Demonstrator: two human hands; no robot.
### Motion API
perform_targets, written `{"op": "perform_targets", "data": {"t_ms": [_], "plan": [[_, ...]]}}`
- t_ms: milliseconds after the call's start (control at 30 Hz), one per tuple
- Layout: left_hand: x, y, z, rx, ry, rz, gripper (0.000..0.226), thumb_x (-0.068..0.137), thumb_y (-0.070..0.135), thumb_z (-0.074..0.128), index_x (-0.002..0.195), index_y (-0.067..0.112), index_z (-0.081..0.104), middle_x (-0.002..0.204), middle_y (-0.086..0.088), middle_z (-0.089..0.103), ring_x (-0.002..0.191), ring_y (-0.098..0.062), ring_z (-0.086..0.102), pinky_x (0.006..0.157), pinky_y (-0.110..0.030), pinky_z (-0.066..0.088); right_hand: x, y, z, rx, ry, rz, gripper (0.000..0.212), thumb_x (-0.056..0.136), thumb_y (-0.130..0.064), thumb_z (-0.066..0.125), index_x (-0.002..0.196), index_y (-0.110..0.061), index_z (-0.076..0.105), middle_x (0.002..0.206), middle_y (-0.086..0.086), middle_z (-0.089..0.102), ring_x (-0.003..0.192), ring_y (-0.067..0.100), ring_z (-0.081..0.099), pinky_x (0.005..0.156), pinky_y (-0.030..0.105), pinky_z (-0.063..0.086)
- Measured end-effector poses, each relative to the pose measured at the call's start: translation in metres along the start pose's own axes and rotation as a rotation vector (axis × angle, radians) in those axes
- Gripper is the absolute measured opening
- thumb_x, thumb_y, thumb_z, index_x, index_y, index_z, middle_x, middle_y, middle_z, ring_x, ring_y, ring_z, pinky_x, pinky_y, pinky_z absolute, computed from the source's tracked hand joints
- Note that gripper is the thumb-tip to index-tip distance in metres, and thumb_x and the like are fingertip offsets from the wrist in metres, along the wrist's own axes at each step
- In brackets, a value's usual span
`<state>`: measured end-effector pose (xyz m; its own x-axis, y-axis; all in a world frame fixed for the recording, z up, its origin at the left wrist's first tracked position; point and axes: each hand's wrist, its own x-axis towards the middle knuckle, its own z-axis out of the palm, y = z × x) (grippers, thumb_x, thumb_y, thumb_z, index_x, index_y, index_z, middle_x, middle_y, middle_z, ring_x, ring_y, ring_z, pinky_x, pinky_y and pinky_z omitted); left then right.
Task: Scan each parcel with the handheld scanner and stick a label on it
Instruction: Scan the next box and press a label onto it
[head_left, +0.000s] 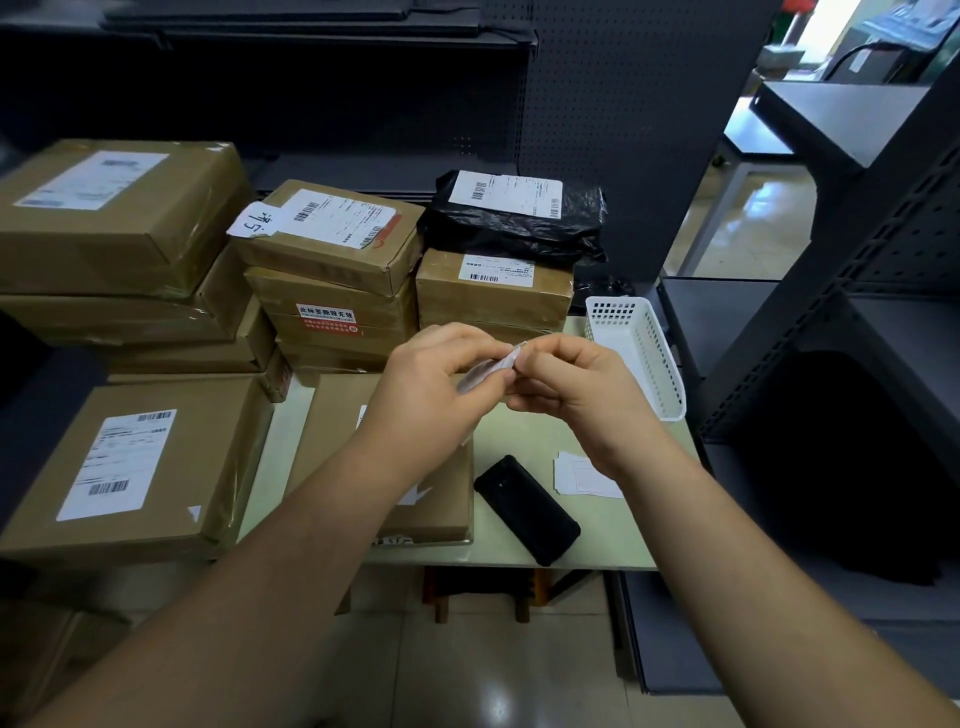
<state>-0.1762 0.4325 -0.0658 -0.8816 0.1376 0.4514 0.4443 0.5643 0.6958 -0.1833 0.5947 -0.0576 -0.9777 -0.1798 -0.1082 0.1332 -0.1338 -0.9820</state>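
Dark grey metal pegboard shelving (597, 130) stands behind and to my right. In front of it, brown taped cardboard parcels are stacked in piles; the biggest box (119, 218) tops the far-left pile, and another wide one with a white shipping label (135, 467) lies nearer me on the left. The pale green tabletop (613, 540) holds the rest. A flat brown cardboard parcel (332, 426) lies on it directly under my forearm. At the back, a crumpled black plastic mailer bag (514, 228) sits on top of a cardboard box. A white perforated plastic basket (649, 353) stands near the table's right edge. My left hand (431, 379) and right hand (576, 384) are raised together above the flat parcel, fingers curled, both pinching the same small white label slip (488, 369) between fingertips and thumbs. The black rectangular handheld scanner (527, 509) lies untouched on the table, just right of the flat parcel. Beside it, close to my right wrist, lies a small stack of blank white label sheets (576, 475).
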Motion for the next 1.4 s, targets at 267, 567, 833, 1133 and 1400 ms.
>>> {"op": "perform_targets", "data": {"t_ms": [267, 567, 833, 1133, 1400], "plan": [[-0.004, 0.003, -0.004, 0.085, 0.04, 0.0, 0.019, 0.086, 0.024, 0.075, 0.104, 0.02, 0.076, 0.101, 0.011, 0.062, 0.104, -0.008, 0.051, 0.085, -0.008, 0.036, -0.005, 0.001, 0.001, -0.097, 0.021, -0.093, 0.018, 0.087, -0.004, 0.065, 0.073, -0.015, 0.069, 0.074, 0.002, 0.068, 0.073, 0.015, 0.064, 0.076, 0.035, 0.057], [-0.005, 0.011, -0.008, 0.008, 0.035, -0.02, 0.013, 0.085, 0.02, 0.075, 0.098, 0.023, 0.078, 0.091, 0.02, 0.067, 0.097, -0.006, 0.06, 0.084, -0.018, 0.048, -0.01, 0.001, 0.001, -0.32, 0.026, -0.297, 0.024, 0.089, -0.003, 0.068, 0.074, -0.022, 0.068, 0.082, -0.006, 0.066, 0.074, 0.003, 0.061, 0.066, 0.011, 0.046], [-0.005, 0.01, -0.009, 0.071, 0.073, 0.051, 0.013, 0.082, 0.021, 0.07, 0.091, 0.018, 0.079, 0.083, 0.013, 0.07, 0.086, -0.002, 0.063, 0.079, -0.022, 0.051, -0.007, 0.007, 0.002, -0.484, 0.038, -0.471, 0.025, 0.084, -0.016, 0.067, 0.072, -0.038, 0.064, 0.084, -0.015, 0.065, 0.082, 0.013, 0.061, 0.068, 0.022, 0.048], [-0.006, 0.012, -0.011, -0.09, 0.033, -0.224, 0.019, 0.087, 0.014, 0.069, 0.081, 0.032, 0.073, 0.085, 0.012, 0.068, 0.082, 0.001, 0.061, 0.069, -0.009, 0.045, -0.004, 0.01, 0.004, -0.395, 0.058, -0.357, 0.03, 0.087, -0.007, 0.067, 0.071, -0.032, 0.067, 0.083, -0.007, 0.068, 0.075, 0.005, 0.06, 0.068, 0.017, 0.047], [0.008, -0.002, -0.021, -0.295, 0.053, -0.483, 0.015, 0.092, 0.023, 0.064, 0.08, 0.03, 0.07, 0.087, 0.002, 0.069, 0.081, -0.013, 0.063, 0.077, -0.036, 0.054, 0.015, 0.012, 0.012, 0.019, 0.02, -0.03, 0.019, 0.093, -0.006, 0.056, 0.076, -0.013, 0.062, 0.081, 0.009, 0.069, 0.083, 0.022, 0.061, 0.074, 0.033, 0.05]]}}
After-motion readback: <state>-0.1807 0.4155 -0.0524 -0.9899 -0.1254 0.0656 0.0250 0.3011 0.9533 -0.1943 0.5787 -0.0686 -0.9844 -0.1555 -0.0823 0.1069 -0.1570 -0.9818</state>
